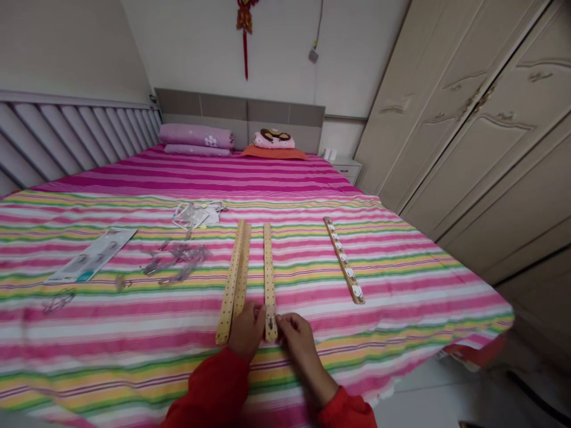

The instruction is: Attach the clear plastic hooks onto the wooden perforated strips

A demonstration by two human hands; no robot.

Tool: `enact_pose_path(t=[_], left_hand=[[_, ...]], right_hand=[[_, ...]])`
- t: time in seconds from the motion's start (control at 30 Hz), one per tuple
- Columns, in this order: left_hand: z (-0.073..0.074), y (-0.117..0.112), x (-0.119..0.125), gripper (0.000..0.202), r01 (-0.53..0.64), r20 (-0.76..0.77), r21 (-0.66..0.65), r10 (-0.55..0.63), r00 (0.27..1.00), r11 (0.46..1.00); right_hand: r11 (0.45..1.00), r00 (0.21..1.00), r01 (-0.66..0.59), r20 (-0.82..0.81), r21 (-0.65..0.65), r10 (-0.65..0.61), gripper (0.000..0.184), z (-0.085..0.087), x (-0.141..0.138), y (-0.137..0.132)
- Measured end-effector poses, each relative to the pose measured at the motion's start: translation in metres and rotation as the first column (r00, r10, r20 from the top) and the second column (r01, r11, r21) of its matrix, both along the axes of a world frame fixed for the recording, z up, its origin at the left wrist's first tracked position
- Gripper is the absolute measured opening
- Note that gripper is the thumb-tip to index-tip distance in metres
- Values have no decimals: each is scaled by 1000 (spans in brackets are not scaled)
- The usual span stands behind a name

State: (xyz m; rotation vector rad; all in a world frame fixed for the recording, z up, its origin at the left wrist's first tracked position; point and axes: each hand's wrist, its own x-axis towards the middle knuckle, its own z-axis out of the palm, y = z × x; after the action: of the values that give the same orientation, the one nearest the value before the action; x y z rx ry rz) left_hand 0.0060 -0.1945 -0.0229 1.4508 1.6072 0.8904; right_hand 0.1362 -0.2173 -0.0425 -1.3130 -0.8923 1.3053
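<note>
A narrow, perforated wooden strip (268,261) lies lengthwise on the striped bedspread. At its near end sits a small clear hook plate (270,311) with a metal part, its detail too small to make out. My left hand (247,330) is closed, thumb and fingertips at the plate's left edge. From the other side my right hand (297,336) pinches at the right edge, fingers curled. Just left of my left hand are more perforated wooden strips (231,285), side by side. Off to the right rests a wooden strip with several white round pieces (343,258) along it.
Loose clear plastic pieces (182,255) lie to the left, with a flat blister package (96,255) beyond them. Clear packets (198,214) are piled farther back. Some thin wire pieces (59,301) lie at far left. A wardrobe (468,131) stands along the bed's right side.
</note>
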Motion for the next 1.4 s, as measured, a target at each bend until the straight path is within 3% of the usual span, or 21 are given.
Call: enact_pose_path(t=[0.13, 0.33, 0.73, 0.87, 0.97, 1.03, 1.13, 1.2, 1.3, 1.4], left_hand=[[4, 2, 5, 15, -37, -72, 26, 39, 997, 999], [-10, 5, 14, 21, -138, 81, 29, 135, 988, 990], [-17, 12, 16, 18, -155, 40, -35, 156, 987, 987], [-10, 8, 18, 20, -150, 82, -26, 152, 985, 988], [3, -1, 14, 29, -71, 173, -24, 74, 982, 997], [15, -7, 5, 33, -10, 213, -55, 22, 977, 998], [34, -7, -20, 36, 129, 284, -141, -85, 955, 982], [43, 1, -45, 37, 161, 341, -129, -108, 934, 979], [46, 23, -92, 38, -114, 260, 76, 91, 961, 991], [37, 46, -140, 36, -387, 179, 211, 354, 918, 897]], right_hand=[[997, 999, -34, -28, -65, 33, 28, -2, 1, -3], [996, 997, -1, -72, -88, -6, 19, -3, -1, -1], [998, 995, 15, -93, -67, -21, 20, -7, -3, -1], [997, 997, -4, -78, -71, -1, 26, -8, -3, -1], [998, 999, -38, -36, -49, 36, 33, -6, 1, -3], [997, 997, -72, 22, -30, 72, 39, -2, 7, -3], [997, 988, -20, 152, 70, 9, 42, 6, 15, -1], [996, 984, 4, 178, 93, -21, 41, 11, 19, 2], [998, 990, 1, 139, 68, -10, 40, 14, 19, 9], [997, 995, -13, 102, 82, 4, 39, 15, 15, 15]])
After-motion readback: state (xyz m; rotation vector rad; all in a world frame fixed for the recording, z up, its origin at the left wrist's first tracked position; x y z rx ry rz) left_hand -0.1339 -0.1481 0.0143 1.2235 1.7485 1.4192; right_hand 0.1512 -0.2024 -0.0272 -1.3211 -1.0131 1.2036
